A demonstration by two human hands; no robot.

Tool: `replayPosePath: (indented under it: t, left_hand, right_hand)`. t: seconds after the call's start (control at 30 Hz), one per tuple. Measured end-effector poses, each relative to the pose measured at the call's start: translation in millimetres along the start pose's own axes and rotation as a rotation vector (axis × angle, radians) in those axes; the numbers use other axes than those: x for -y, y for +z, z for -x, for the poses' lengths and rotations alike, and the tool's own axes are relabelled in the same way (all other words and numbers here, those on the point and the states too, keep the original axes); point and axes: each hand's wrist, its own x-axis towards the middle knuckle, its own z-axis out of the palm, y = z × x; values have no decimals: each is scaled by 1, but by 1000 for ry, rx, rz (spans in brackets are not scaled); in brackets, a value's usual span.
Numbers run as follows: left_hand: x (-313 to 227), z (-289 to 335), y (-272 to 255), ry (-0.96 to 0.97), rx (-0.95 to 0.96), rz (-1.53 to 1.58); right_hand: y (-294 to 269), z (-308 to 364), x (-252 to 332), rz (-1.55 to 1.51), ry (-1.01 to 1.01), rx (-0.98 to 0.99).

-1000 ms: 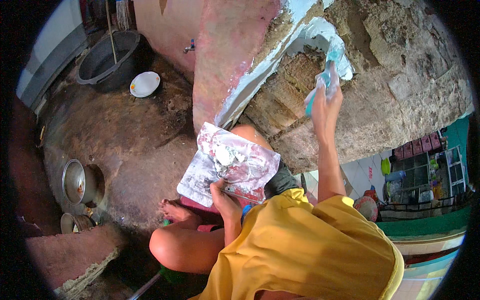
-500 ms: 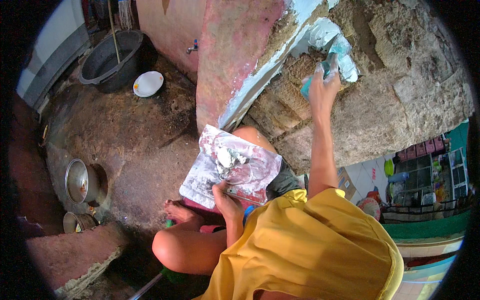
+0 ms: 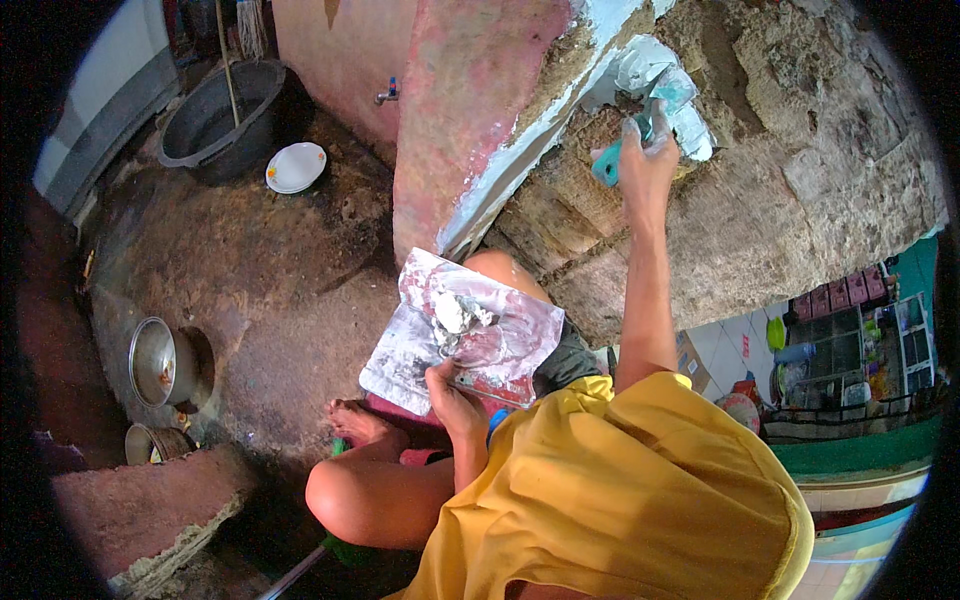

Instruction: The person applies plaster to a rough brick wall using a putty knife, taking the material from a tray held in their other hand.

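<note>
At the upper right, my right hand (image 3: pixel 648 155) grips a teal putty knife (image 3: pixel 606 166), its fingers coated in white. The blade rests against wet white putty (image 3: pixel 694 130) spread along the broken edge of a rough masonry slab (image 3: pixel 800 190). My left hand (image 3: pixel 458 405) holds a thin, bent board (image 3: pixel 395 350) by its near edge, thumb on top and the other fingers hidden beneath. White smears cover this reddish board, and a lump of putty (image 3: pixel 453 313) sits on its middle, just beyond my thumb.
A pink wall (image 3: pixel 470 110) with a white-coated edge rises ahead, with a tap (image 3: pixel 387 92) beside it. At left are a large black tub (image 3: pixel 190 145), a white plate (image 3: pixel 297 168) and a metal bowl (image 3: pixel 150 362). A dish rack (image 3: pixel 835 350) stands far right.
My right hand has shifted slightly and turned the putty knife, so its handle points further left and shows more. The left hand and the board have stayed put.
</note>
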Motion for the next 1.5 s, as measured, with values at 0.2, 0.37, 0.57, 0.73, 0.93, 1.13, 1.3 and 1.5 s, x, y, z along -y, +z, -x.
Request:
replayPosePath:
  t: [0.2, 0.37, 0.57, 0.73, 0.93, 1.13, 1.3, 1.5]
  left_hand:
    - [-1, -1, -4, 3, 8, -4]
    - [-1, 2, 3, -11, -6, 4]
    - [-3, 1, -2, -11, 95, -15]
    - [-1, -1, -2, -26, 5, -1]
    - [-1, -1, -4, -41, 16, -6]
    - [0, -1, -2, -29, -24, -23]
    - [1, -2, -4, -25, -41, -17]
    - [9, -7, -9, 12, -34, -28]
  right_hand:
    - [7, 16, -7, 58, 38, 19]
    - [8, 32, -16, 17, 60, 29]
    - [14, 73, -18, -60, 15, 50]
    - [2, 80, -11, -15, -155, 19]
    - [-9, 29, -14, -13, -125, -94]
    - [-2, 26, -37, 55, -70, -114]
    - [11, 46, -41, 51, -73, -96]
    - [10, 76, -47, -6, -79, 2]
